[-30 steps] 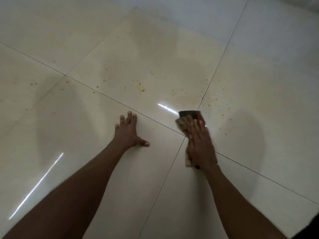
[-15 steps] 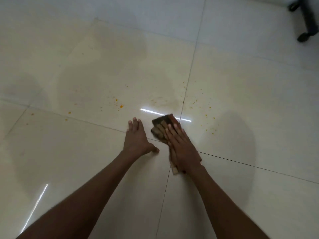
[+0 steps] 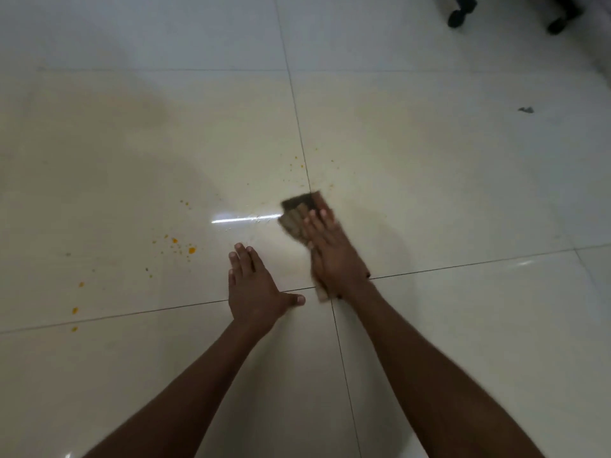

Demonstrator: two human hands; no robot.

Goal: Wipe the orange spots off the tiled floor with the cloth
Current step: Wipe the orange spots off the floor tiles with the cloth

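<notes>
Pressing cloth (image 3: pixel 295 217) flat w/ right hand (image 3: pixel 334 256), fingers together, left hand (image 3: pixel 253 292) splayed on floor (image 3: pixel 463 193)

The right hand (image 3: pixel 334 249) has slid the cloth (image 3: pixel 297 216) forward across the tile joint. Spots beside it are fewer.

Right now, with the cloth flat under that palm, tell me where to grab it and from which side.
Grab the far dark edge of the cloth, coming from above and ahead of the fingertips. It lies flat on the floor with the right hand pressing its middle, so only that front edge and the left strip are exposed. The left hand rests flat beside it.
</notes>
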